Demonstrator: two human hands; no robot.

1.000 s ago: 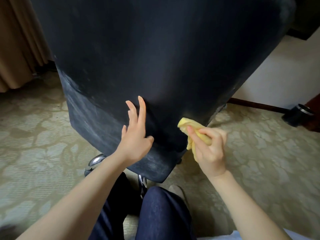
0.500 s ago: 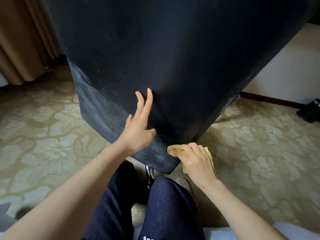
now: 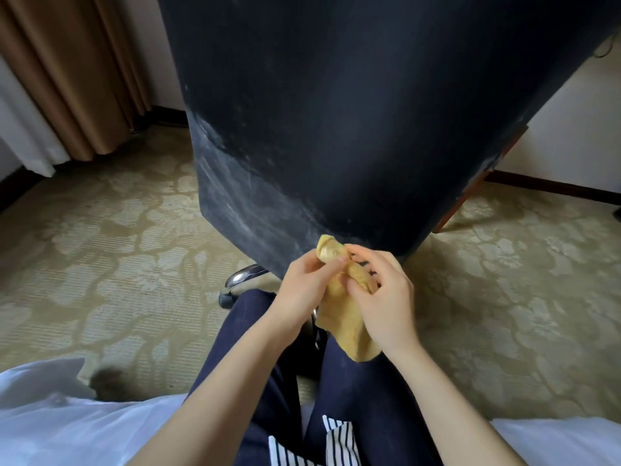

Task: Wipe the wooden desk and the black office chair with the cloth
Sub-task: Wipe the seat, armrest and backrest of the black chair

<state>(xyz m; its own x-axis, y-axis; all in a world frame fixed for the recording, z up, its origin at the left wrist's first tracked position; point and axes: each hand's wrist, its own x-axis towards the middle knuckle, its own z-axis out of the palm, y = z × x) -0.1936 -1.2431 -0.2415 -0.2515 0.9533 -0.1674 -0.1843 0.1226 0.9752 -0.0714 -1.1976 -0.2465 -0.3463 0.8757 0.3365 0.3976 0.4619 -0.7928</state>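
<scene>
Yellow cloth (image 3: 346, 307) bunched between both hands just below the black chair back (image 3: 336, 129), long axis toward the knees; left hand (image 3: 304, 290) and right hand (image 3: 386, 301) fingers pinch it, equally near.

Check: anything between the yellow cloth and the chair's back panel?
Nothing visible. Both hands, left hand and right hand, grip the yellow cloth just below the black chair back, over the knees. Only open air lies between them.

Both hands, left hand (image 3: 304, 284) and right hand (image 3: 386, 297), pinch the yellow cloth (image 3: 346, 317) just below the black chair back (image 3: 336, 129).
</scene>
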